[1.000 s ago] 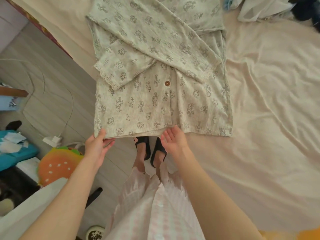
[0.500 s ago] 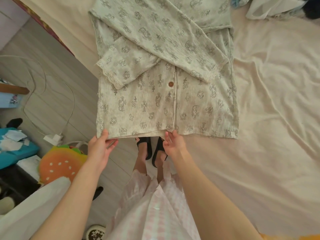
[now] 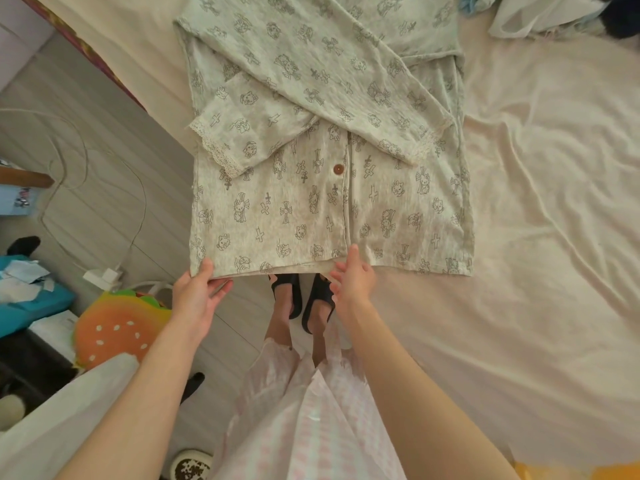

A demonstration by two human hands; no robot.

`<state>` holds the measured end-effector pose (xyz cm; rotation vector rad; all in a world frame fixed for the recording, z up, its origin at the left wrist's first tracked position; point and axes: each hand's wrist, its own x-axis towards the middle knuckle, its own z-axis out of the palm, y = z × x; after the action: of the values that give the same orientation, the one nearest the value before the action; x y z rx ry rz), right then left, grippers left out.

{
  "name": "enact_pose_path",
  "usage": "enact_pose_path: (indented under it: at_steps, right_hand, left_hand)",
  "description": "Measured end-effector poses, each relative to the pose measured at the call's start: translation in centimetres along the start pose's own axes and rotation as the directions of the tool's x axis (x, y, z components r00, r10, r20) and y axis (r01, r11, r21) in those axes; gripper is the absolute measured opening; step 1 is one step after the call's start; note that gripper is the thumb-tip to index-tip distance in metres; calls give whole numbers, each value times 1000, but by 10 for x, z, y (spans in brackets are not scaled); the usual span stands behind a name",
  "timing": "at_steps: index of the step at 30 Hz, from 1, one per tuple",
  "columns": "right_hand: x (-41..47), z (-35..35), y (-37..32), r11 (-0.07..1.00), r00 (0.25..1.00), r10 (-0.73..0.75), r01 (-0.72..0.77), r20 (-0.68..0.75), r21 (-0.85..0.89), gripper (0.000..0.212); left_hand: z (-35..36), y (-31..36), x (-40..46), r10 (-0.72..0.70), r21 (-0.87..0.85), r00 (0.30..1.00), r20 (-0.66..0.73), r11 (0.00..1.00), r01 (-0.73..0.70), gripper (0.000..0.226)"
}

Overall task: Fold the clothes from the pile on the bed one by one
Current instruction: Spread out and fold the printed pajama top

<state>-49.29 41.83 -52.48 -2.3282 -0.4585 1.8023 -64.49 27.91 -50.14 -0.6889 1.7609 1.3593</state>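
At far left, a burger-shaped cushion (image 3: 114,327) and a white charger (image 3: 104,276) lie on the floor beside the bed (image 3: 536,271); neither bears on the fold. The left hand (image 3: 197,296) pinches the hem's left corner of the printed pyjama top (image 3: 311,168), thumb above the cloth and fingers below, where the hem overhangs the mattress edge. This grip likely serves to lift the hem for a bottom-to-top fold. The garment lies face up along the bed edge, buttoned, with both lace-cuffed sleeves crossed over the chest so the outline stays rectangular. The right hand (image 3: 353,277) meets the hem near the button placket (image 3: 346,216), thumb on top; whether its fingers have closed under the cloth cannot be told. At upper right, the remaining clothes pile (image 3: 540,13) waits, well apart.
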Motion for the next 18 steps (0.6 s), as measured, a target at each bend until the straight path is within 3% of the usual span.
enact_pose_path:
  at_steps: [4,8,12,18]
  right_hand:
    - [2,10,-9,1000,999,28,-28,20,-5,28]
    - [3,11,-16,996,996,85,-85,25,-2,11]
    - [3,6,-17,999,998,-17,19,66,-36,15]
    - [4,-11,2,980,990,-136,129,-36,-153,32]
  left_hand:
    - [-1,0,1,4,13,1000,7,1000,-4,19]
    - [-3,2,1,9,18,1000,5,1000,-9,19]
    - [-4,4,1,8,26,1000,-4,1000,-8,17]
    - [-3,3,1,8,36,1000,-11,999,-7,17]
